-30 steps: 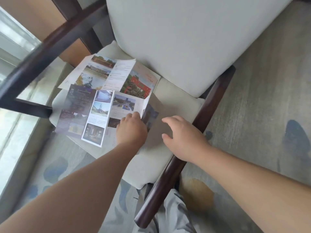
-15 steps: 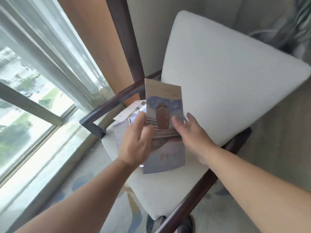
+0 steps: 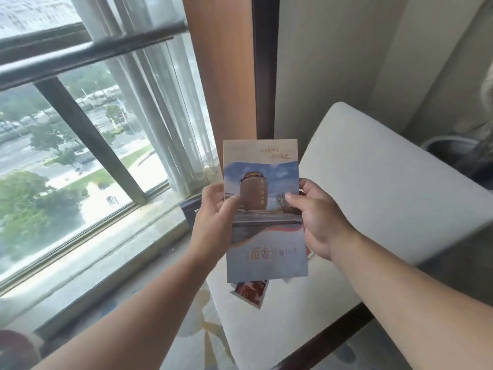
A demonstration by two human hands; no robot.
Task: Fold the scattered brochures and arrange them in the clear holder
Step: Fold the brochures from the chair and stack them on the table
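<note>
A folded brochure (image 3: 264, 236) with a tower picture and blue sky on its cover is held upright in front of me, above the chair. My left hand (image 3: 213, 222) pinches its left edge with the thumb on the cover. My right hand (image 3: 317, 217) pinches its right edge the same way. Below it, a corner of another brochure (image 3: 250, 292) with a red picture lies on the chair seat (image 3: 293, 316). No clear holder is in view.
The white cushioned chair has a backrest (image 3: 386, 182) at the right and a dark wooden frame (image 3: 328, 340) along its front. A large window (image 3: 80, 156) with a sheer curtain (image 3: 160, 102) fills the left. A wooden panel (image 3: 224, 76) stands behind.
Both hands picked the folded brochure up off the chair seat and raised it higher. My view tilted up from the seat toward the window.
</note>
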